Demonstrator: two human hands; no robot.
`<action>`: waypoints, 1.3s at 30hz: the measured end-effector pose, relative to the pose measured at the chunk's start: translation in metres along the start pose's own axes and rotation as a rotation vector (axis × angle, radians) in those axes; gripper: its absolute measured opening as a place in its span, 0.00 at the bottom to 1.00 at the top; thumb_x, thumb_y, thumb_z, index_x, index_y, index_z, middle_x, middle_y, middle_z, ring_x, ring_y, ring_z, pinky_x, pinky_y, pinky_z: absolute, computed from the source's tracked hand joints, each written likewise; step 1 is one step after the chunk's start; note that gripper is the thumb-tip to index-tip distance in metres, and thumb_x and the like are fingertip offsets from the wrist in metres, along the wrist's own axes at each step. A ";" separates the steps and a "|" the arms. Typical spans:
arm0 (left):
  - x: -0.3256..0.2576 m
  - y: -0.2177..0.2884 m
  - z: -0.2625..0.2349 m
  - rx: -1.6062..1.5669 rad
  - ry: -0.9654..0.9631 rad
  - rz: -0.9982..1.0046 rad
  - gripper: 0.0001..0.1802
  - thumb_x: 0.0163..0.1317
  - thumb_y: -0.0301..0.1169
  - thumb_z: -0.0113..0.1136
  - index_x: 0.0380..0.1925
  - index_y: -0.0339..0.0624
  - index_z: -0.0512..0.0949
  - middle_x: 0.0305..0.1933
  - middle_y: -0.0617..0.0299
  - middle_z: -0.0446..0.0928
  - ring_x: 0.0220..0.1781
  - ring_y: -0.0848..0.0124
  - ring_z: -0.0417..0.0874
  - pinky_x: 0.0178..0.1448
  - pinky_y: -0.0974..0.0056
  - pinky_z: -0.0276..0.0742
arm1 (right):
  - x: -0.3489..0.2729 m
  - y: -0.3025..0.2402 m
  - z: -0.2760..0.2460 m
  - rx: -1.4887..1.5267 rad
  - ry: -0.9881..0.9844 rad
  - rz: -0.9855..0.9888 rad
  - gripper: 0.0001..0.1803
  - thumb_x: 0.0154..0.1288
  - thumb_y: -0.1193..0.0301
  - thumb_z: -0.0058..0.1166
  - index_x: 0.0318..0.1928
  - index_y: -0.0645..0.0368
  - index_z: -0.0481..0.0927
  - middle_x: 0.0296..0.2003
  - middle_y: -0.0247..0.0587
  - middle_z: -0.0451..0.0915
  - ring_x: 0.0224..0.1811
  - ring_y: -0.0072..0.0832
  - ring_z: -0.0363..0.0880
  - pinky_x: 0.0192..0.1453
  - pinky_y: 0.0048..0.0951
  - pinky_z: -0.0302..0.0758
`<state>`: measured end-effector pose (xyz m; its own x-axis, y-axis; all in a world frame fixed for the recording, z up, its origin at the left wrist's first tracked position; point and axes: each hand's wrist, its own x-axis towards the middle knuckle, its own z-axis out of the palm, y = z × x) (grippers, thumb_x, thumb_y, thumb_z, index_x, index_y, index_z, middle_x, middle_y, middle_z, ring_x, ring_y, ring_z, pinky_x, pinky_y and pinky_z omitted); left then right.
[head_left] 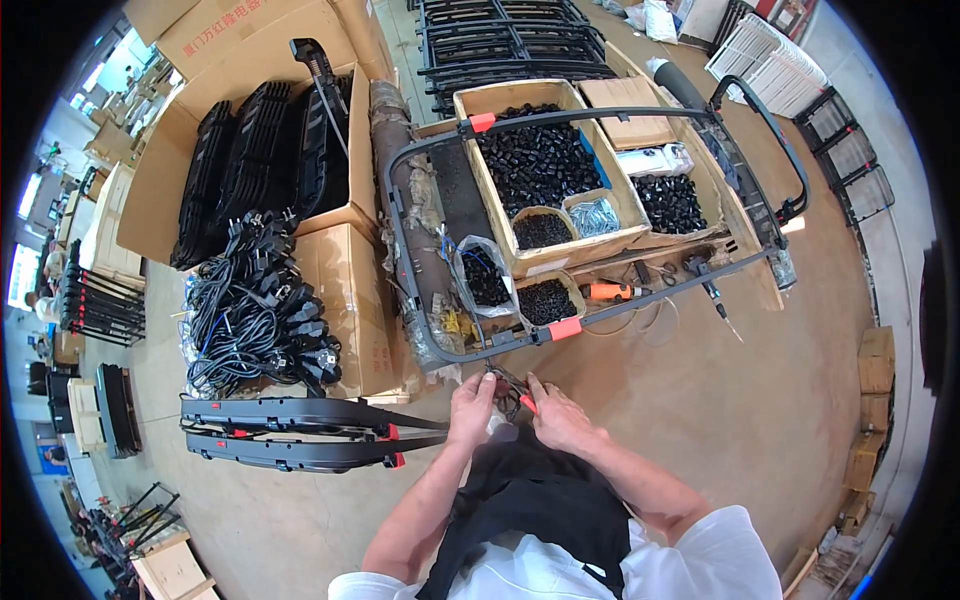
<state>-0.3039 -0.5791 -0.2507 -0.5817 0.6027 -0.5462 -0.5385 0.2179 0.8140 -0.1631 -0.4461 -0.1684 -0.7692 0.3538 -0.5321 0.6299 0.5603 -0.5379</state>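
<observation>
Far left: heap of black power cords [255,315] on a carton [345,300], w/ flat black frames [300,432] lying below it. Centre: left hand [472,408] and right hand [556,416] close together, both pinching a small black part w/ wires [510,388], right beside the near edge of the big black frame [470,345] w/ orange clips. Looks mid-job, part not yet fixed on. Right: wooden tray [640,228] of black pieces, many unused.
</observation>
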 end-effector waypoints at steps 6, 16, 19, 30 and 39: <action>-0.003 0.006 0.003 0.260 0.060 0.058 0.17 0.82 0.35 0.52 0.49 0.31 0.83 0.42 0.58 0.87 0.45 0.70 0.85 0.57 0.62 0.80 | 0.002 -0.004 -0.004 -0.089 -0.031 -0.035 0.44 0.65 0.76 0.51 0.81 0.70 0.53 0.61 0.71 0.75 0.64 0.60 0.78 0.68 0.55 0.77; 0.007 0.036 0.005 0.164 0.027 -0.046 0.24 0.81 0.44 0.53 0.50 0.29 0.83 0.41 0.58 0.86 0.43 0.70 0.86 0.53 0.64 0.82 | 0.002 0.001 0.003 -0.507 0.262 -0.197 0.43 0.62 0.66 0.60 0.77 0.66 0.64 0.47 0.52 0.78 0.49 0.44 0.78 0.51 0.43 0.76; 0.009 0.042 0.013 0.413 0.107 -0.088 0.25 0.82 0.46 0.50 0.50 0.29 0.82 0.41 0.54 0.87 0.45 0.66 0.88 0.53 0.62 0.84 | 0.006 0.010 0.009 -0.503 0.354 -0.237 0.45 0.61 0.64 0.61 0.77 0.64 0.64 0.47 0.51 0.78 0.50 0.43 0.77 0.51 0.43 0.74; 0.008 0.040 0.009 0.131 0.094 -0.042 0.26 0.83 0.44 0.47 0.55 0.28 0.77 0.50 0.49 0.86 0.48 0.61 0.90 0.57 0.55 0.87 | -0.005 0.009 -0.023 -0.135 0.140 -0.240 0.50 0.58 0.62 0.66 0.80 0.54 0.61 0.49 0.64 0.76 0.50 0.59 0.84 0.53 0.55 0.84; 0.016 0.136 0.000 1.378 0.263 0.445 0.26 0.78 0.49 0.51 0.40 0.39 0.90 0.44 0.49 0.90 0.52 0.52 0.88 0.58 0.47 0.78 | -0.021 -0.011 -0.001 -0.130 0.274 -0.182 0.54 0.56 0.66 0.68 0.83 0.45 0.58 0.46 0.63 0.76 0.44 0.58 0.86 0.47 0.53 0.86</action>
<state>-0.3866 -0.5400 -0.1483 -0.7133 0.6933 -0.1029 0.6159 0.6901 0.3801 -0.1544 -0.4590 -0.1508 -0.8789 0.4174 -0.2310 0.4747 0.7168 -0.5108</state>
